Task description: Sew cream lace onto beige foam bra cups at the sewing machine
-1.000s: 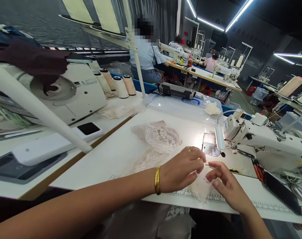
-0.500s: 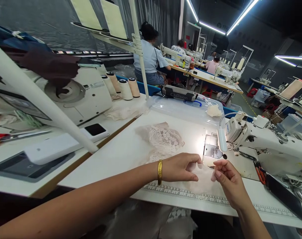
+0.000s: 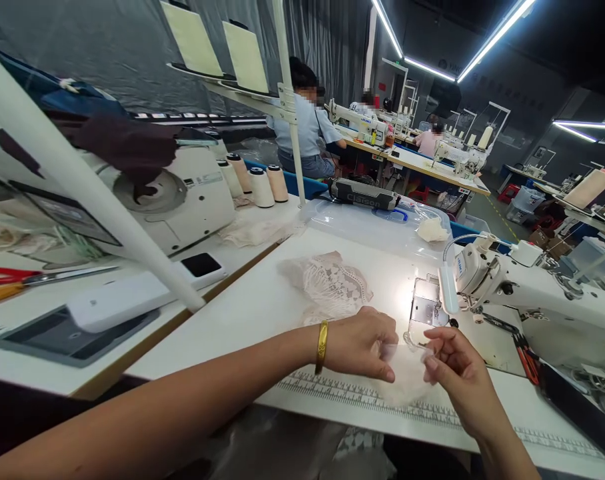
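Observation:
Between my two hands a thin, sheer pale fabric piece (image 3: 406, 379) spreads over the table edge, partly covering the printed ruler. My left hand (image 3: 360, 345), with a gold bangle at its wrist, has curled fingers gripping the fabric's left side; its fingertips are partly hidden. With thumb and forefinger my right hand (image 3: 455, 367) pinches the fabric's upper right edge. A pale lace piece (image 3: 335, 280) lies flat beyond my left hand. Just past both hands is the metal needle plate (image 3: 425, 310) of a lit sewing machine (image 3: 507, 277).
Orange-handled snips (image 3: 525, 353) and a black phone (image 3: 577, 407) lie at right. A clear plastic lid (image 3: 372, 227) carries a grey Claison-marked tool (image 3: 365, 195). Thread cones (image 3: 261, 188), a white device (image 3: 142, 293) and red-and-orange-handled tools (image 3: 12, 283) sit left. Several people work at machines behind.
My left hand has tilted, its fingers curling further down over the fabric. My right hand keeps its pinch, the fabric edge now bunched at the fingertips. The whole view has shifted slightly.

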